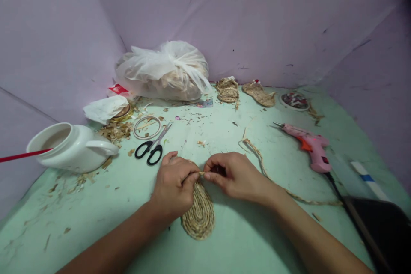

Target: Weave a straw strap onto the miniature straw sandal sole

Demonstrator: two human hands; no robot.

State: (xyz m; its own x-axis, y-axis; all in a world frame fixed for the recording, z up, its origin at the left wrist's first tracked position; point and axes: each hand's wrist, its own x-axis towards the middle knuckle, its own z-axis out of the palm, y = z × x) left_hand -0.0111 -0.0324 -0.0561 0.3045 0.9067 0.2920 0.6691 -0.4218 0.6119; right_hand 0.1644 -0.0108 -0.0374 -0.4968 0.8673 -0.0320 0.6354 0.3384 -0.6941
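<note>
A pale green worktop meets lilac walls. The fingers of the left hand and right hand pinch a thin straw strand between them, at the far end of the coiled straw sole, which is partly hidden under the left hand. Beyond the sole, to its left, lie black-handled scissors; to its right, a braided straw cord and a pink glue gun. Farthest beyond it sits a knotted plastic bag.

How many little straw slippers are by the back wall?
2: the left slipper beside the plastic bag, the right slipper near the round dish. More may hide behind the bag.
</note>
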